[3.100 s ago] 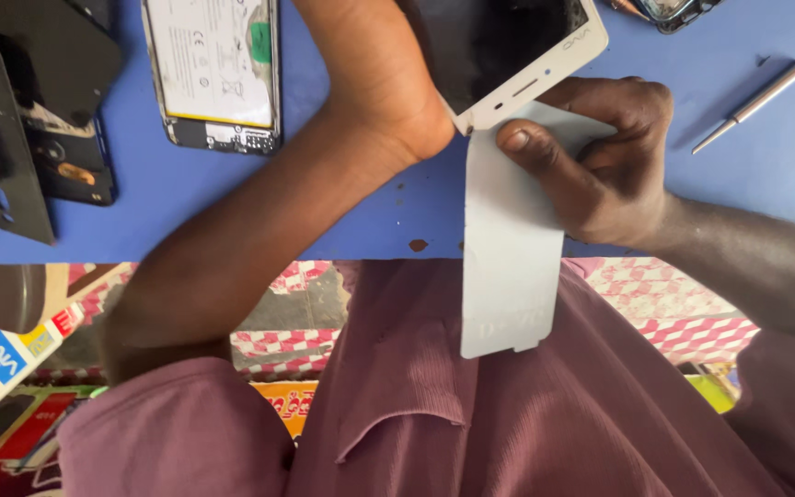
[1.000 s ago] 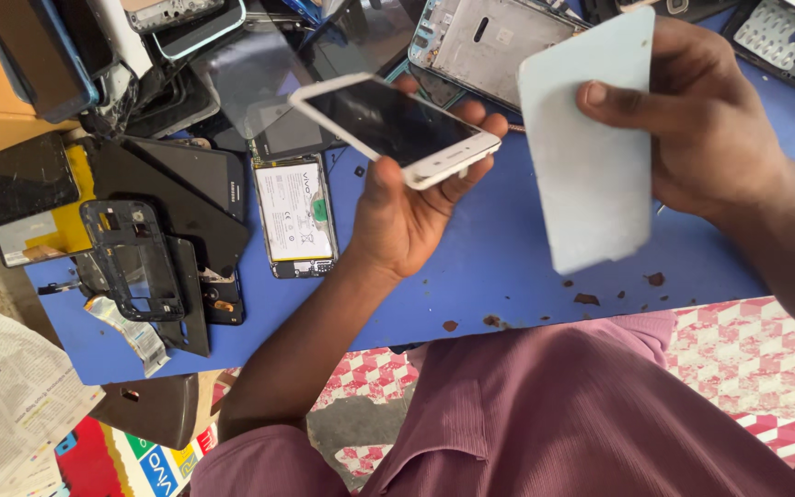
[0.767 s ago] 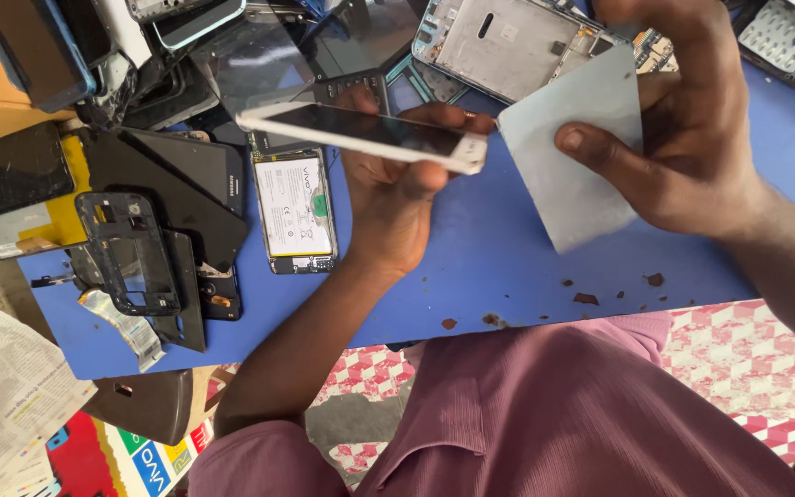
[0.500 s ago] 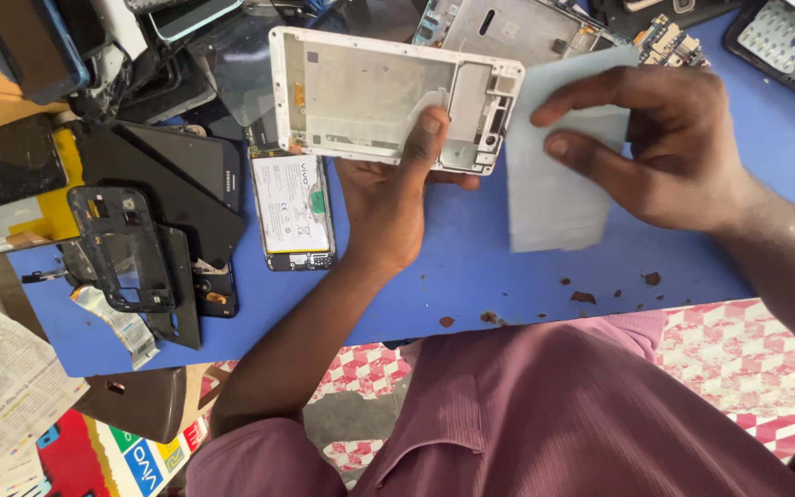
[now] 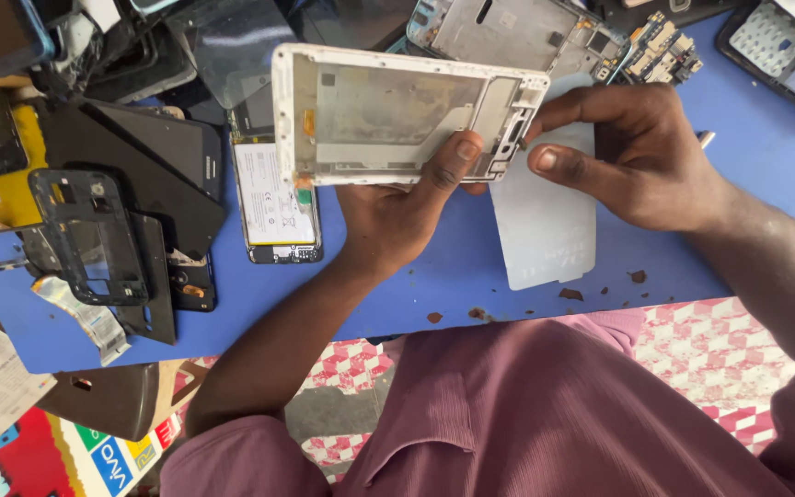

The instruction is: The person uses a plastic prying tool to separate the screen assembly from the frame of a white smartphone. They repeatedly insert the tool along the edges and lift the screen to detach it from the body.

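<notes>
My left hand (image 5: 407, 198) holds a white phone frame (image 5: 388, 115) from below, its hollow inner side turned up toward me, thumb pressed on its lower edge. My right hand (image 5: 632, 152) grips a pale grey back cover (image 5: 545, 221) between thumb and fingers, just right of the frame and touching its right end. Both are held above the blue table (image 5: 416, 276).
An open phone with its battery showing (image 5: 273, 198) lies left of my left hand. Black phone frames and back covers (image 5: 94, 230) are piled at the left, more stripped phones and boards (image 5: 545, 32) at the back. Small brown specks dot the table's near edge.
My left hand flipped the phone from screen-up to its hollow back facing me. My right hand brought the grey cover down and in beside the frame's right end.
</notes>
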